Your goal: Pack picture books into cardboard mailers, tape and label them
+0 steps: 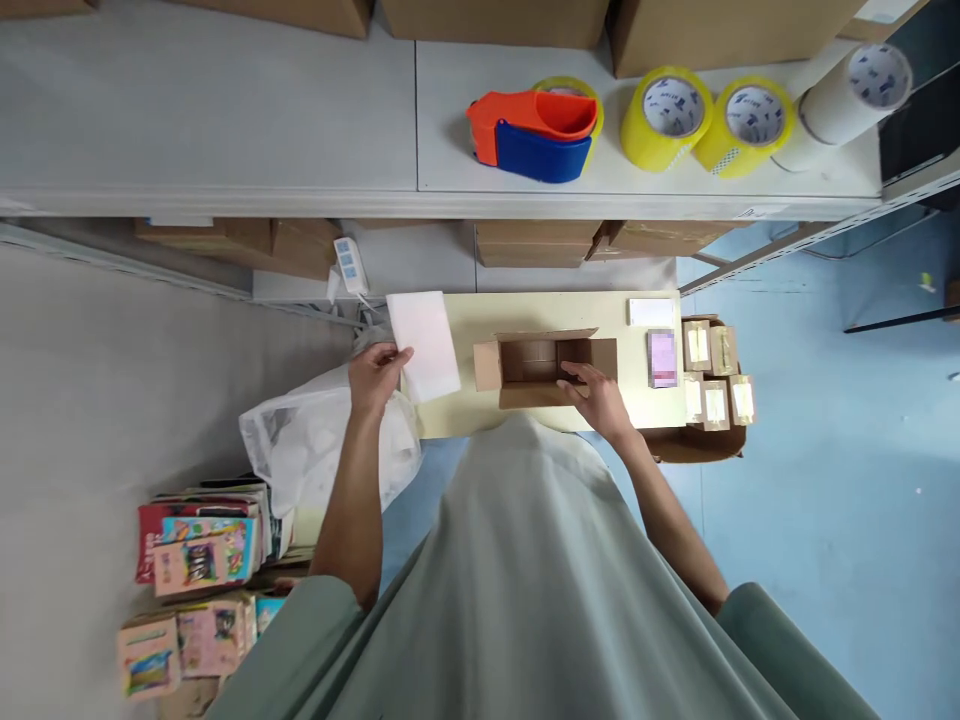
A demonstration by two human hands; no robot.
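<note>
My left hand (379, 376) pinches a thin white foam sheet (424, 345) between thumb and fingers at its left edge, above the left end of the cream table (457, 415). In the middle of the table an open cardboard box (487, 367) stands with its flaps folded out. My right hand (594, 392) is over the box's right front part, its fingers apart and the fingertips reaching over the opening. The visible inside of the box is bare cardboard. A white plastic bag (300, 440) with pale pieces inside hangs below my left hand.
On the shelf (225, 120) lie a red-and-blue tape dispenser (536, 130) and yellow tape rolls (667, 118). A purple packet (662, 357) and a white card (651, 311) lie at the table's right end, beside a carton of small boxes (715, 405). Stacked magazines (202, 560) sit at lower left.
</note>
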